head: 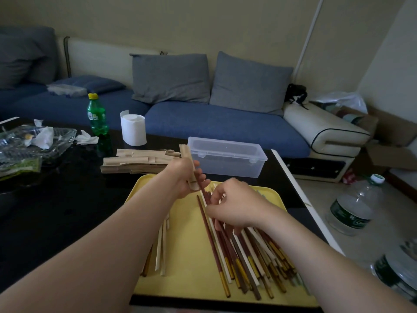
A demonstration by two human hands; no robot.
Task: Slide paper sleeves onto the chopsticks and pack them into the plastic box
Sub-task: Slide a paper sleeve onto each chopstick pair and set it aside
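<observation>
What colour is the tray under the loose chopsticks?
The tray is plain pale yellow, best seen in the head view.

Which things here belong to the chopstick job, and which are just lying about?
Job: paper sleeve in the left hand, chopsticks, sleeve pile, plastic box, yellow tray.
Lying about: green bottle, tissue roll, glass dish, water bottle on the floor.

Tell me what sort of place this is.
Most likely a home living room. A blue sofa with grey cushions stands behind a black coffee table. On the table are household items: a toilet paper roll and a green soda bottle.
</observation>
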